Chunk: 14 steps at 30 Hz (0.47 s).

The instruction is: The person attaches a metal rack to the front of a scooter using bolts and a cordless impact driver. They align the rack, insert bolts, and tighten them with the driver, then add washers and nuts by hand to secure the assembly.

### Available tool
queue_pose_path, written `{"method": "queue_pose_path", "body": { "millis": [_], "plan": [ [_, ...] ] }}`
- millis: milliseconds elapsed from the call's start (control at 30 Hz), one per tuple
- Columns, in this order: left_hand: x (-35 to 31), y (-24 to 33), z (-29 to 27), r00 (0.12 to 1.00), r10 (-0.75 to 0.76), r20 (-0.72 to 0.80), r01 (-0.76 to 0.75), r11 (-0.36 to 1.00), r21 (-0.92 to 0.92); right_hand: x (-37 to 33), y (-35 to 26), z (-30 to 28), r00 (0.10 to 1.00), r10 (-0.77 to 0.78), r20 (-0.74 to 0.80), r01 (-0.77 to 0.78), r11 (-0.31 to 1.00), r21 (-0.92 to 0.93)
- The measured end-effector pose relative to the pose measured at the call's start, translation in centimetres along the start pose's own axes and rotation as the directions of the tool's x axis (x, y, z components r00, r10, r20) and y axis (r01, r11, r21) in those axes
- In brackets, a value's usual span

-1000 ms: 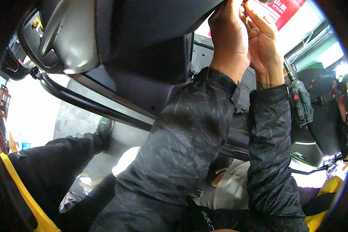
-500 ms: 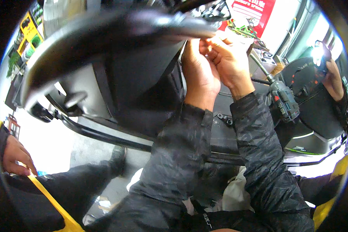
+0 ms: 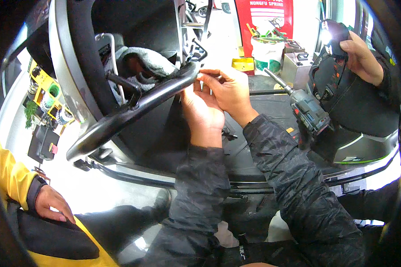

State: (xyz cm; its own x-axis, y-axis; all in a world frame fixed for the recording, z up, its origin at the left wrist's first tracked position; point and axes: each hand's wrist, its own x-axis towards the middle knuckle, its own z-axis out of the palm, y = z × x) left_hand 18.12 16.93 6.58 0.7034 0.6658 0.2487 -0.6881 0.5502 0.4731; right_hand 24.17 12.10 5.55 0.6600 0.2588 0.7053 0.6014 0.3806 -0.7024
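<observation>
A curved black rim (image 3: 138, 104), like a steering wheel seen edge-on, slants across the space left of my hands. My left hand (image 3: 203, 111) is just below its far end, palm turned up and fingers curled upward. My right hand (image 3: 231, 91) meets it from the right, thumb and index finger pinched near the rim's end. What the fingertips hold, if anything, is too small or hidden to tell. Right of my hands, a grey cordless power driver (image 3: 309, 111) with a long shaft lies against the black panel.
At the right, another person's hand (image 3: 363, 58) holds a lit lamp (image 3: 334, 38). At lower left a person in yellow and black rests a hand (image 3: 53, 202). A grey cloth (image 3: 156, 62) lies beyond the rim. A white bucket (image 3: 267, 51) stands at the back.
My view has shifted, showing the rim lower and more of the back. Both hands stay together by the rim's end. The person at left no longer pulls up a yellow strip.
</observation>
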Motion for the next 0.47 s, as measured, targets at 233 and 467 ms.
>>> {"method": "queue_pose_path", "body": {
  "millis": [233, 467],
  "plan": [
    [0.6, 0.2, -0.7, 0.998, -0.003, 0.064, 0.003, 1.0, 0.001, 0.2, 0.1, 0.2, 0.994, 0.088, 0.062, -0.089, 0.996, 0.016],
    [1.1, 0.2, -1.0, 0.999, -0.049, 0.002, 0.049, 0.998, -0.032, 1.8, 0.2, -1.7, 0.828, 0.427, 0.362, -0.522, 0.823, 0.223]
  ]
}}
